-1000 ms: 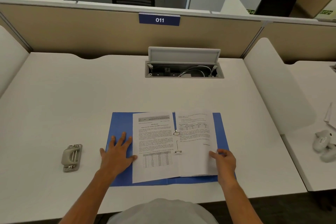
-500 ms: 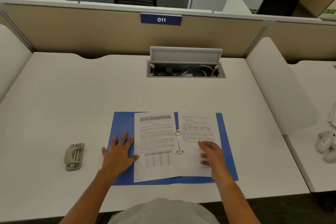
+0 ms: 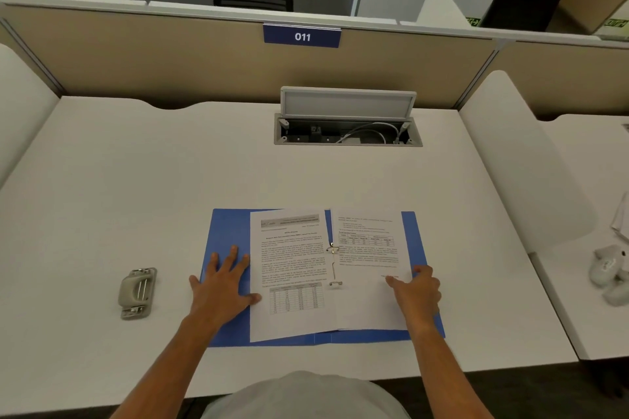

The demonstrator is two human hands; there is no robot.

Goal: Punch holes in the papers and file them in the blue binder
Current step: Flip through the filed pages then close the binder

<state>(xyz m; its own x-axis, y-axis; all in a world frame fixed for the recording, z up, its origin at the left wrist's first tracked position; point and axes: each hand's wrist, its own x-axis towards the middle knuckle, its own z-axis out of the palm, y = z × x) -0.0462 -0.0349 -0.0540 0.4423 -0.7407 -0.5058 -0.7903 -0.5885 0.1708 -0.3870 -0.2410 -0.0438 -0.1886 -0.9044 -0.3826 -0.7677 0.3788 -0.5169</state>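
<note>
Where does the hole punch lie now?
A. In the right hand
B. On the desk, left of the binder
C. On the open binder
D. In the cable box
B: the hole punch lies alone on the desk, left of the blue binder, and neither hand touches it.

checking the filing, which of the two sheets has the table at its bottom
The left sheet, beside the left hand; the right sheet has its table near the top.
</note>
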